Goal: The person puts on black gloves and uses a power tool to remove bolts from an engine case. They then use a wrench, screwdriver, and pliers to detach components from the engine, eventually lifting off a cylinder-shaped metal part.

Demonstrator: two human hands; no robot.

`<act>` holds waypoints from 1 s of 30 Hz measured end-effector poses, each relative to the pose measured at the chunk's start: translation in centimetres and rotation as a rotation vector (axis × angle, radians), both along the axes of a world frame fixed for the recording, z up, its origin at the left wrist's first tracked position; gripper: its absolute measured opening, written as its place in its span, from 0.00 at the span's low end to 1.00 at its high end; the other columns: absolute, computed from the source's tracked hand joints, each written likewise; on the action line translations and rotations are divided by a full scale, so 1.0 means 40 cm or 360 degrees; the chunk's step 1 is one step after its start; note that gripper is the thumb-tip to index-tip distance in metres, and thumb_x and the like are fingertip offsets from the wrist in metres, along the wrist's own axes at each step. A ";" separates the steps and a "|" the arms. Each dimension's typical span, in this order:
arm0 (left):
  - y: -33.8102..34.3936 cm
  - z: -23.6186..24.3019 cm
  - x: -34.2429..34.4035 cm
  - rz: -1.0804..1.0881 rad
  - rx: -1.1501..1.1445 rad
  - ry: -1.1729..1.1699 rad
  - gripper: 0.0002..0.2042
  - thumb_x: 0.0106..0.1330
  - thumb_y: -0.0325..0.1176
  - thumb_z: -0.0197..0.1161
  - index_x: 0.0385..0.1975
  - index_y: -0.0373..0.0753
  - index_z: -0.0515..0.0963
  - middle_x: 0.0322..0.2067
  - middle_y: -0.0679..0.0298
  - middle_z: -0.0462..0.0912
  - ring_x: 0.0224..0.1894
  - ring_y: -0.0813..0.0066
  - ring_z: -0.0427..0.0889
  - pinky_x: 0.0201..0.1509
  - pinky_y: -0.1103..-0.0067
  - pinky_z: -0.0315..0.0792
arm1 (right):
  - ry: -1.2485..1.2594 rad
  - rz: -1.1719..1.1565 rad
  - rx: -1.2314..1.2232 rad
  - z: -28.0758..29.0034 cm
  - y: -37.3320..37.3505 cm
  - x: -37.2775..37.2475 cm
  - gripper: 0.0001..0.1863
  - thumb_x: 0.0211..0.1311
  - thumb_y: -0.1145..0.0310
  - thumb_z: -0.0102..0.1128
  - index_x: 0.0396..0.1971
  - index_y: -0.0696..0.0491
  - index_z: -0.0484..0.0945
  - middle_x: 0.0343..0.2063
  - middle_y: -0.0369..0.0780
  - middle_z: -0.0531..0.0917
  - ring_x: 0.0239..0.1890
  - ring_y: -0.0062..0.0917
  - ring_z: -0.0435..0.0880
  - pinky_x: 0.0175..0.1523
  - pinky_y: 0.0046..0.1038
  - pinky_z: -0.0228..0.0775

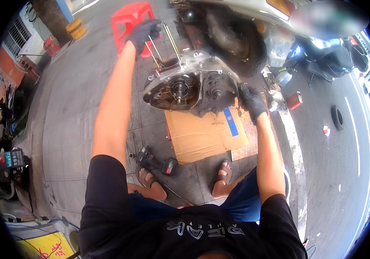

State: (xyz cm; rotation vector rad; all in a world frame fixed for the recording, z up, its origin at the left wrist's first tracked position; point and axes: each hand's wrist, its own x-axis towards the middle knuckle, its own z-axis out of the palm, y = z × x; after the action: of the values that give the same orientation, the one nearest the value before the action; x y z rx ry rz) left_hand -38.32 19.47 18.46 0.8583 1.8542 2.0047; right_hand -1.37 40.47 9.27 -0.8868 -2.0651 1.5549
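Observation:
A greasy metal engine crankcase is between my hands, its open side with a shaft and dark cavity facing me. Long thin studs stick up from its top. My left hand, in a black glove, is closed around the tops of the studs on the left. At the case's right end, my right hand, also in a black glove, grips the edge; some of its fingers are hidden. Below lies a flattened cardboard sheet; whether the crankcase touches it I cannot tell.
A cordless power tool lies by my left foot. Beyond the crankcase are a red plastic stool and a scooter's rear wheel. To the right stand a spray bottle and a red can, near a loose tyre.

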 end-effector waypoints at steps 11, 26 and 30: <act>-0.092 0.036 0.103 0.0278 -0.0047 0.0140 0.14 0.70 0.38 0.56 0.45 0.38 0.82 0.34 0.66 0.80 0.35 0.78 0.77 0.41 0.80 0.73 | -0.0304 -0.0076 0.0340 0.034 0.040 -0.071 0.31 0.64 0.40 0.50 0.42 0.56 0.82 0.28 0.46 0.84 0.31 0.34 0.83 0.42 0.32 0.72; -0.249 -0.005 0.262 0.0620 0.0023 0.0112 0.16 0.66 0.38 0.61 0.50 0.37 0.79 0.39 0.67 0.78 0.37 0.77 0.74 0.45 0.77 0.70 | -0.0082 -0.0093 0.0476 0.022 0.075 -0.162 0.28 0.68 0.44 0.46 0.45 0.54 0.81 0.44 0.48 0.84 0.46 0.42 0.82 0.52 0.36 0.70; -0.248 0.009 0.392 0.0565 -0.0066 0.0298 0.19 0.65 0.37 0.61 0.54 0.36 0.76 0.40 0.68 0.78 0.38 0.79 0.72 0.45 0.80 0.68 | 0.0090 -0.0111 0.0387 -0.045 0.111 -0.206 0.25 0.68 0.46 0.49 0.45 0.54 0.80 0.39 0.44 0.84 0.36 0.32 0.80 0.45 0.32 0.72</act>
State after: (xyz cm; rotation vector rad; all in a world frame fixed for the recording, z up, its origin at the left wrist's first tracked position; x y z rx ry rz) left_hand -22.66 9.55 18.80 0.7719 2.2823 2.1377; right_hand -9.62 44.91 7.47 -0.8058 -2.1033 1.2459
